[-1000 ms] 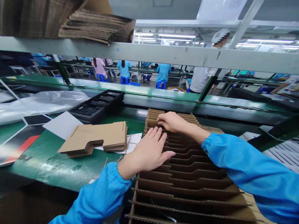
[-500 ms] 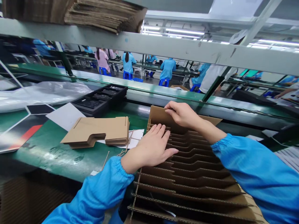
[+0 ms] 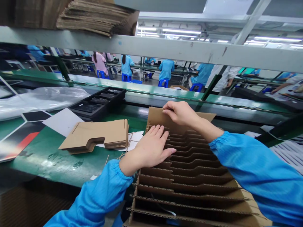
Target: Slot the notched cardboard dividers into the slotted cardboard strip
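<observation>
In front of me is a cardboard divider grid [image 3: 196, 186], its many slats standing in parallel rows. My left hand [image 3: 153, 146] lies flat over the left edges of the upper slats, fingers stretched out and thumb apart. At the far end, my right hand [image 3: 181, 113] pinches the top edge of an upright cardboard sheet [image 3: 156, 118], which stands taller than the slats beside it. Its lower part is hidden behind those slats. To the left of the grid, a stack of notched cardboard pieces [image 3: 97, 134] rests on the green bench.
A black compartment tray [image 3: 99, 102] and clear plastic wrap [image 3: 44, 99] lie at the back left. White paper and thin cardboard strips are beside the stack. More cardboard [image 3: 94, 19] sits on the overhead shelf. Several people in blue sit beyond the bench.
The whole view has shifted slightly, so the scene sits a little to the left. Both hands keep their places on the cardboard, the right still pinching the sheet.
</observation>
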### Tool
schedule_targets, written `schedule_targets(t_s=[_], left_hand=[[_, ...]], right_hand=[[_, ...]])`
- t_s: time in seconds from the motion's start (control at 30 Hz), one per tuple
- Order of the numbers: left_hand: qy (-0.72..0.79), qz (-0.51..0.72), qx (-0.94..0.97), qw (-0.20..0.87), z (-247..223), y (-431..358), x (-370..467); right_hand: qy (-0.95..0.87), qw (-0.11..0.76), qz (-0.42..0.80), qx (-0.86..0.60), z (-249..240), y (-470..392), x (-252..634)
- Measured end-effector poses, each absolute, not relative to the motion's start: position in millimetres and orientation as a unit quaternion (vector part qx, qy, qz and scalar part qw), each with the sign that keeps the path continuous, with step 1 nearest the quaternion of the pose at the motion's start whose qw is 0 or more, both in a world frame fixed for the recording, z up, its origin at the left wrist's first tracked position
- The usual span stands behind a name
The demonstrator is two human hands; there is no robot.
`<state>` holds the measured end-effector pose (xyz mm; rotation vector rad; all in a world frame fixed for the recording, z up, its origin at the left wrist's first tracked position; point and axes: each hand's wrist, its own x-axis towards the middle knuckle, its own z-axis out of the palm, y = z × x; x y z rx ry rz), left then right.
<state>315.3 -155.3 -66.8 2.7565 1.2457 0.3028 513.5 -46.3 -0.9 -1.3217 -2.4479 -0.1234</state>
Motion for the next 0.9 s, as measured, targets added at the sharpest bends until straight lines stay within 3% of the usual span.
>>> schedule_targets(t_s=[0.23,0.43,0.6,0.9], left_hand=[[0.398,0.115,0.909,0.038,-73,-152,315],[0.397,0.145,0.905,0.05,-81,-148,309],[0.458,0.193,0.868,0.015,-83,-131,306],[0.484,0.153,0.862,0.003,-84,-125,309]], right_hand=[[-0.876,0.046,-0.028,-0.479,-4,-55,487],[-0.882,0.08,-0.042,-0.463,34,-62,568],[-0.822,0.001,-0.043,-0.568,29,-86,647],[-0.848,-0.009,-0.026,-0.529,24,-90,668]])
